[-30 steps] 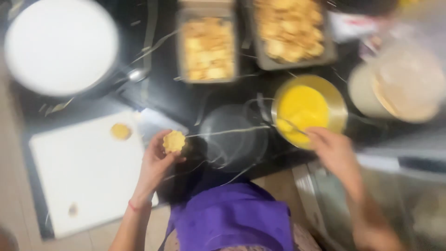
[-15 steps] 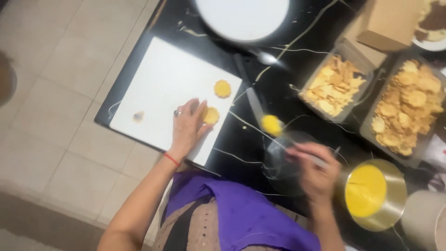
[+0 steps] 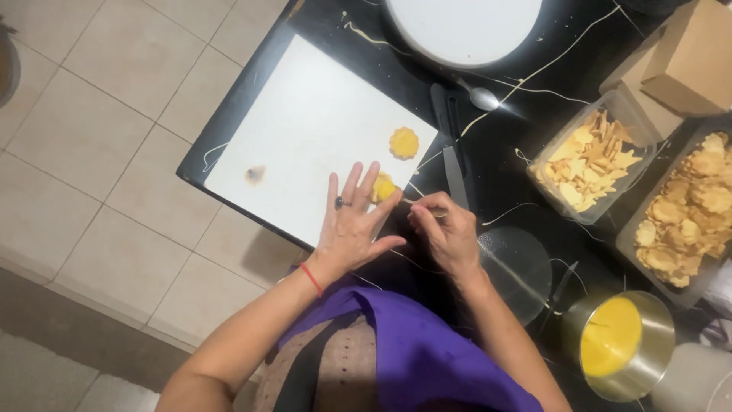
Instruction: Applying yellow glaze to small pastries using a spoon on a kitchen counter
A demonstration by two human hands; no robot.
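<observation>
My left hand (image 3: 352, 223) rests flat on the white board (image 3: 305, 137), fingers spread, its fingertips against a small round yellow-topped cookie (image 3: 383, 187). My right hand (image 3: 446, 229) is closed on a thin utensil whose tip points toward that cookie. A second yellow-topped round cookie (image 3: 404, 143) lies on the board a little farther away.
A black counter holds a large white round plate (image 3: 461, 27), a spoon (image 3: 482, 98), a dark spatula (image 3: 451, 156), two trays of pale cookies (image 3: 591, 160) (image 3: 694, 210), a metal pot of yellow cream (image 3: 618, 343), a clear round lid (image 3: 512, 267) and a cardboard box (image 3: 690, 57). Tiled floor lies left.
The right hand has come from the clear lid over to the cookie by the left fingertips. The yellow blob on the utensil is gone from view. The left hand stays on the board.
</observation>
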